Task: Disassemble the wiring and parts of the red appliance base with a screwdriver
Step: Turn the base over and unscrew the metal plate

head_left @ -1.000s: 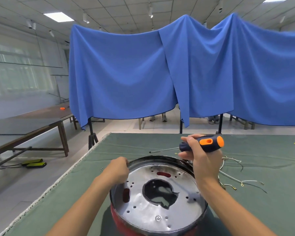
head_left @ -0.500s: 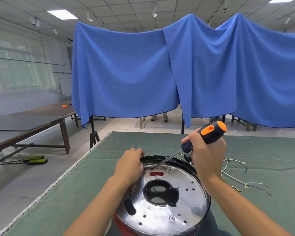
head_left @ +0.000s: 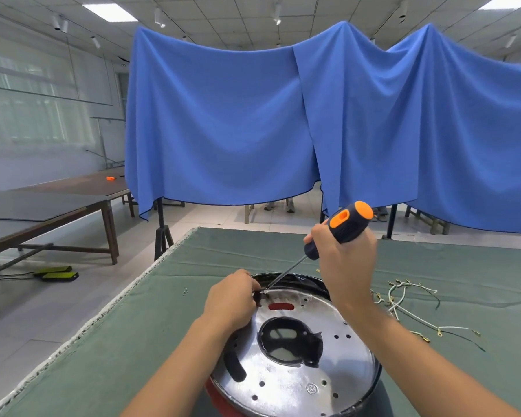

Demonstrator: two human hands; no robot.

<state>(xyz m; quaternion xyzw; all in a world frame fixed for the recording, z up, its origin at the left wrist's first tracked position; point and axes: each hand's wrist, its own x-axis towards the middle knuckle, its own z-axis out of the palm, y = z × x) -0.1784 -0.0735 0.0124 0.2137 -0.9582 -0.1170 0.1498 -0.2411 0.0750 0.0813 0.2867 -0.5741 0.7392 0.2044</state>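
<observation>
Red plastic shows only at the near lower edge of the appliance base (head_left: 220,395), which is set on the green-covered table (head_left: 151,341) at about 6 o'clock in the view; its shiny metal plate (head_left: 298,371) faces up. The screwdriver (head_left: 337,230) is gripped in the right hand (head_left: 348,266), fingers wrapped round the blue-and-orange handle, its shaft slanted down toward 8 o'clock so that the tip meets a small fastener at the plate's far rim, around 12 o'clock. The left hand (head_left: 232,299) is curled at that same spot, fingertips pinched at the rim just beside the tip; what exactly is pinched cannot be told.

A slip is judged the chief risk; the slanted shaft could cam out of the screw head under pressure and be driven into the left fingertips touching it; a loosened screw could also be dropped through the large central opening (head_left: 289,341) and lost inside the base.

Within the base, only dark parts are glimpsed through that opening. Freed wires (head_left: 403,308) are strewn on the cloth at 3 o'clock of the base.
</observation>
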